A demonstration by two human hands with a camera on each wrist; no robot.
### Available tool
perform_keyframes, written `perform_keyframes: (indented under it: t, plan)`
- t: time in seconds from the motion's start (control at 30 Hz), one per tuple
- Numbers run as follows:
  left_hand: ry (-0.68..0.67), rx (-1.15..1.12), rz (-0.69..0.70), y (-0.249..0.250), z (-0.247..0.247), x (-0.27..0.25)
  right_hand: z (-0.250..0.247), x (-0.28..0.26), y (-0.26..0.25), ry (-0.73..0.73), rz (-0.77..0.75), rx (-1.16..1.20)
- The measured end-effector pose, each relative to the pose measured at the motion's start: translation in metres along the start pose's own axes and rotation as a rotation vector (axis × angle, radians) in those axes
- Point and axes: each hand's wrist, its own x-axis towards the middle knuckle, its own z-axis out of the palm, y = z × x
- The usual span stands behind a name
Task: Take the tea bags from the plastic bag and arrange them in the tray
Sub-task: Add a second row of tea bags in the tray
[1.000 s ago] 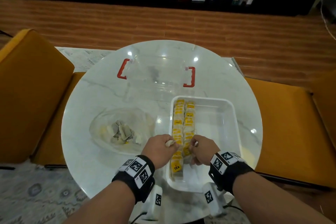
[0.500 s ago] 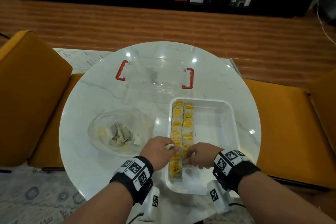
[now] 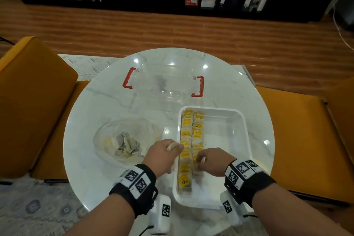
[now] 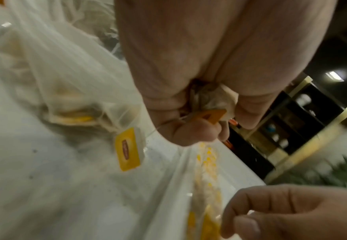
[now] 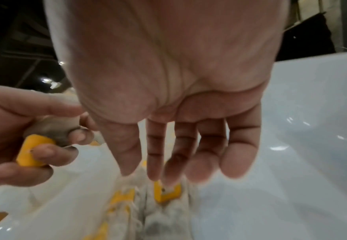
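A white tray (image 3: 241, 120) holds two rows of yellow-tagged tea bags (image 3: 192, 134) along its left side. My left hand (image 3: 175, 146) hovers at the tray's left rim and grips one tea bag (image 4: 211, 104) in curled fingers. That tea bag's yellow tag (image 5: 32, 151) shows between the fingers. My right hand (image 3: 199, 159) is over the right row, its straight fingers (image 5: 158, 155) touching the top of a tea bag (image 5: 166, 193) there. The clear plastic bag (image 3: 126, 142) lies left of the tray with several tea bags in it.
A clear box with red handles (image 3: 162, 86) stands behind the tray on the round marble table (image 3: 95, 168). Yellow chairs (image 3: 28, 101) flank the table. A loose yellow tag (image 4: 127, 149) hangs at the plastic bag's edge.
My right hand has slid a little toward the near end of the right row. My left hand still holds its tea bag at the tray's left rim.
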Motion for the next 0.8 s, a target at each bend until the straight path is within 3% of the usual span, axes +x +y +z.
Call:
perform_keyframes:
  t: [0.13, 0.27, 0.6, 0.8]
  plan:
    - [-0.014, -0.751, -0.249, 0.009, -0.011, -0.004, -0.016, -0.009, -0.016, 0.245, -0.151, 0.27]
    - [-0.059, -1.106, -0.326, 0.015, -0.019, -0.005, -0.029, -0.023, -0.037, 0.389, -0.326, 0.379]
    - [-0.091, -1.179, -0.232, 0.044, -0.011, -0.009, -0.038, -0.021, -0.052, 0.473, -0.356, 0.255]
    - [-0.038, -1.153, -0.326, 0.04, -0.009, -0.002, -0.054, -0.031, -0.048, 0.439, -0.393, 0.624]
